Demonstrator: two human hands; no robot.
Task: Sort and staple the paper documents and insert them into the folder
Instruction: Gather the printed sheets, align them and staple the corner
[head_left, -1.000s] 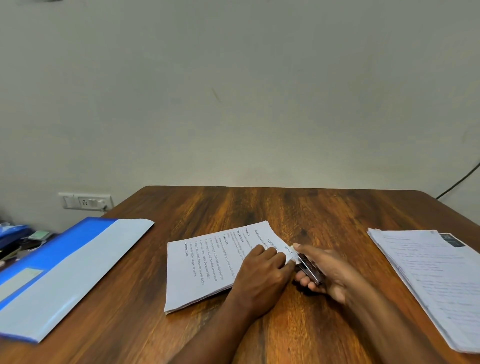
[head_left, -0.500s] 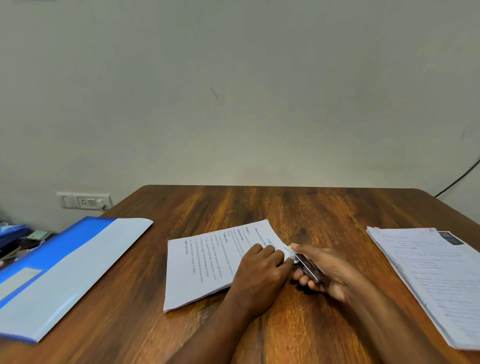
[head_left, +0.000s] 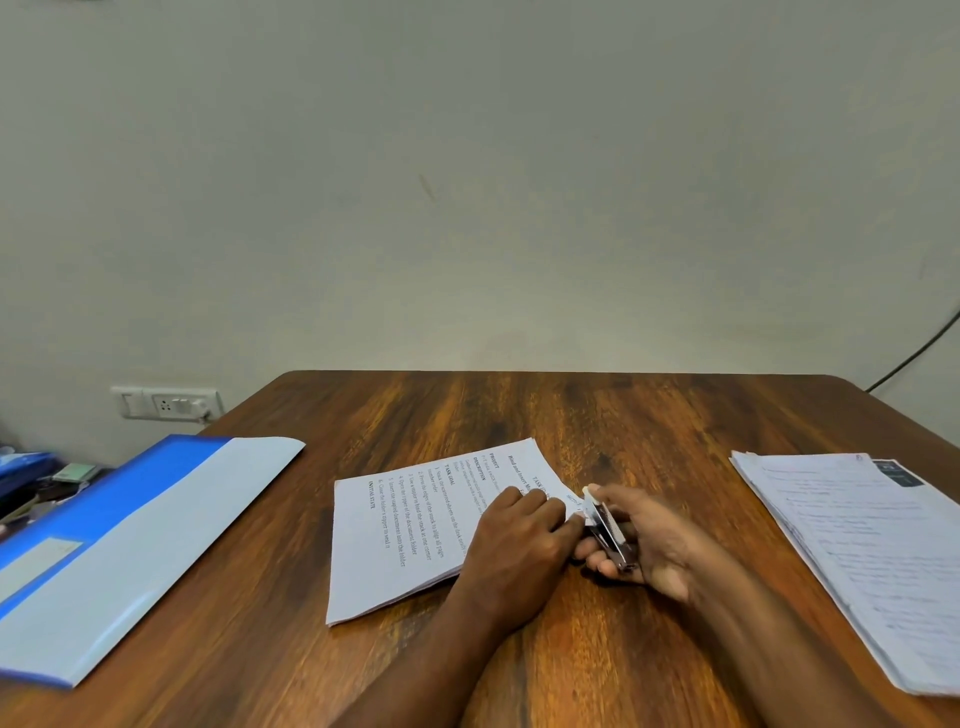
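The printed sheaf (head_left: 415, 525) lay mid-table, its near-right corner inside the stapler (head_left: 609, 530) clutched by the right hand (head_left: 654, 545). The left hand (head_left: 519, 540) pressed curled knuckles on that corner; whether it pinched the paper I couldn't tell. Left of the sheaf waited the blue folder (head_left: 119, 540); should pages slip, the staple might miss some.

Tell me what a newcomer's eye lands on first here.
At the middle of the wooden table, the right hand grips a stapler at the corner of a printed paper stack, which the left hand holds down. A blue folder lies far left, another paper pile far right.
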